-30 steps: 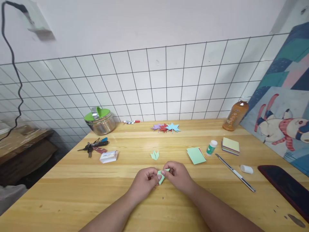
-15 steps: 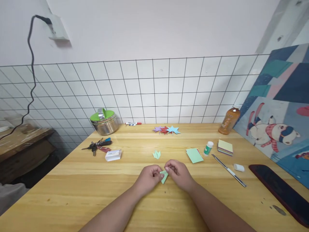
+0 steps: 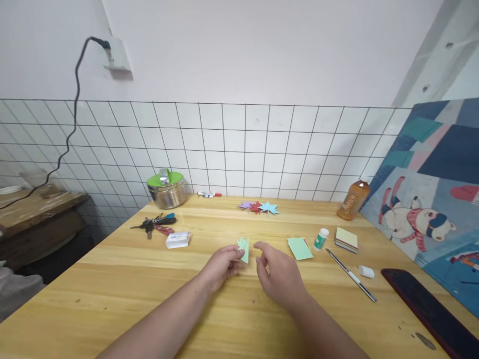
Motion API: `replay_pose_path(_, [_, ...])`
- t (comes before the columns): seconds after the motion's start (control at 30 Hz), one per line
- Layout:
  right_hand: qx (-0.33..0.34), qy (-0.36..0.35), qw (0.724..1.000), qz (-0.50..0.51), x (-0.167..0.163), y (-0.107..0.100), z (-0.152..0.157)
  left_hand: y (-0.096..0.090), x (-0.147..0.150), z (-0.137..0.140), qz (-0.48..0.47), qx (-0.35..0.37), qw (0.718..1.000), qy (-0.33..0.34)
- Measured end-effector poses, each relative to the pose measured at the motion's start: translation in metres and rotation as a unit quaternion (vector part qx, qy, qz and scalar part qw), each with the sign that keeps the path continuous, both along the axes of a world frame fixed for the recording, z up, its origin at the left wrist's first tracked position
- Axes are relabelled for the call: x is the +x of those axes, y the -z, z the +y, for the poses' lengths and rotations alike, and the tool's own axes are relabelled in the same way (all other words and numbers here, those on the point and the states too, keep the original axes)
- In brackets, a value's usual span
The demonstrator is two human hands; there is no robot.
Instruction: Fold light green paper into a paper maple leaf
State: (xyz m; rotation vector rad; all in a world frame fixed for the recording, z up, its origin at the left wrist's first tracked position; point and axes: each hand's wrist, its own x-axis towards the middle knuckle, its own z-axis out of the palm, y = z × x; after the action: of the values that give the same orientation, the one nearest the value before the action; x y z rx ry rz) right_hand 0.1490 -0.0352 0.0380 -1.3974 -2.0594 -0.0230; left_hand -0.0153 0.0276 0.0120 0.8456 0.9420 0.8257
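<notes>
Between the thumb and fingers of my left hand is a small folded piece of light green paper. Right behind it shows a pointed green folded paper piece; whether the two touch I cannot tell. My right hand hovers just to the right, apart from the paper, its index finger and thumb spread with nothing between them. Beyond my right hand lies a stack of green paper squares, with a red edge peeking out. Purple, red and blue paper leaves overlap at the back.
To the right are a glue stick, its white cap, a utility knife, sticky notes, a bottle and a phone. Keys, a small white box, a lidded pot and a marker are leftward.
My right hand has let go of the green paper and moved a little right, fingers opening. My left hand has carried the paper forward to the pointed green piece. The view has shifted slightly.
</notes>
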Motion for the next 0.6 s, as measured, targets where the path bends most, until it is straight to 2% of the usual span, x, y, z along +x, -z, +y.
replay_pose_path(0.07, [0.015, -0.040, 0.999, 0.012, 0.003, 0.009, 0.000, -0.004, -0.001, 0.002, -0.007, -0.029, 0.999, 0.010])
replay_pose_path(0.13, [-0.031, -0.088, 0.996, 0.014, 0.005, 0.019, -0.001, -0.005, -0.002, 0.000, -0.015, -0.047, 0.998, 0.025])
replay_pose_path(0.27, [-0.071, -0.147, 0.986, 0.016, 0.004, 0.027, -0.002, 0.002, -0.007, -0.009, -0.042, -0.036, 0.998, 0.031])
replay_pose_path(0.47, [-0.072, -0.177, 0.981, 0.021, 0.001, 0.028, 0.001, 0.011, -0.014, -0.015, -0.038, 0.036, 0.998, 0.023])
replay_pose_path(0.6, [-0.071, -0.154, 0.985, 0.019, 0.002, 0.027, 0.002, 0.010, -0.009, -0.018, 0.021, 0.077, 0.996, 0.050])
